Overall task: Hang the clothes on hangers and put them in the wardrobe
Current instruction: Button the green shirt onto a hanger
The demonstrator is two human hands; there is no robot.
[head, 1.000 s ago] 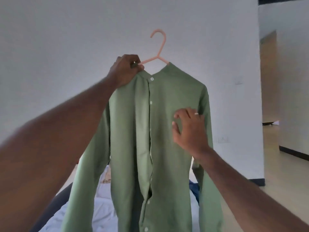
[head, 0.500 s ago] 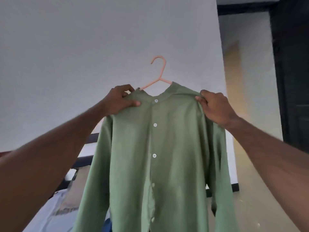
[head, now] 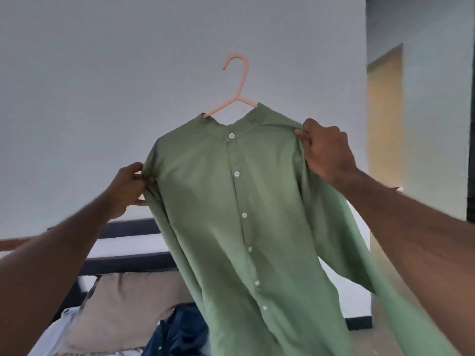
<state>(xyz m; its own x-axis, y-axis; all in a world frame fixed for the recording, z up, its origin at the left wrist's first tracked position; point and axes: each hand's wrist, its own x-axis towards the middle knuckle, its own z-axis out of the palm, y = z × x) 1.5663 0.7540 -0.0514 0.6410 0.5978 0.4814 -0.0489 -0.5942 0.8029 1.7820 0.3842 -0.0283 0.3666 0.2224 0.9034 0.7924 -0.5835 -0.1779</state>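
The green shirt (head: pixel 246 214), draped on a pink hanger (head: pixel 237 86) and held up tilted before a bare wall, is pinched at each shoulder by the left hand (head: pixel 127 187) and right hand (head: pixel 325 150), so the shoulders should probably be evened out before it is carried clear of the bed (head: pixel 115 304).

Two bare, sleeveless forearms

I judge this a bedroom in a home. A bed (head: pixel 77 340) with pale sheets lies at the lower left, a tan pillow (head: pixel 123 307) against its dark headboard (head: pixel 128 263), and a dark blue garment (head: pixel 180 332) beside the pillow. Plain white wall (head: pixel 102 73) behind; a doorway (head: pixel 384 119) opens on the right.
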